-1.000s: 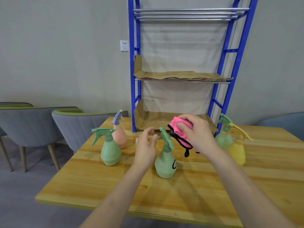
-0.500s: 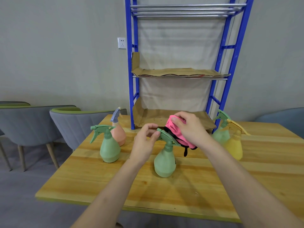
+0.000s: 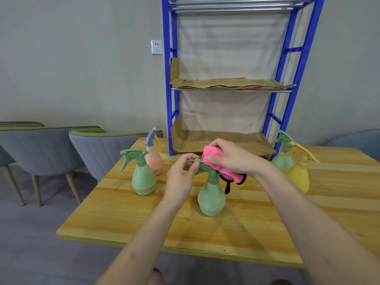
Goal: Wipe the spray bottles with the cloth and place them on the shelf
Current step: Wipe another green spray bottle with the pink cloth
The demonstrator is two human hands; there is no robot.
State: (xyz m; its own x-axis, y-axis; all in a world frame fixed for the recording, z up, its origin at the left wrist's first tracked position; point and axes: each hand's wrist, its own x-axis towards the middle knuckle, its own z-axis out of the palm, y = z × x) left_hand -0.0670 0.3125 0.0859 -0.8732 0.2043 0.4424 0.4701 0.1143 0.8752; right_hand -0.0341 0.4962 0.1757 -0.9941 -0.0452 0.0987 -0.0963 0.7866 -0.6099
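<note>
Wiping the head of the nearest green bottle [image 3: 210,197], upright on the table [image 3: 144,223] before the shelf [image 3: 226,140]. Pinching its nozzle [image 3: 197,160] with left hand [image 3: 182,177]; clamping cloth [image 3: 212,153] over it with right hand [image 3: 232,157]. Next, probably: wipe down the body.

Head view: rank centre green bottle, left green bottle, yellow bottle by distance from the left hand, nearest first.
1. Centre green bottle: the left hand pinches its nozzle.
2. Left green bottle: on the hand's left.
3. Yellow bottle: far right.
</note>
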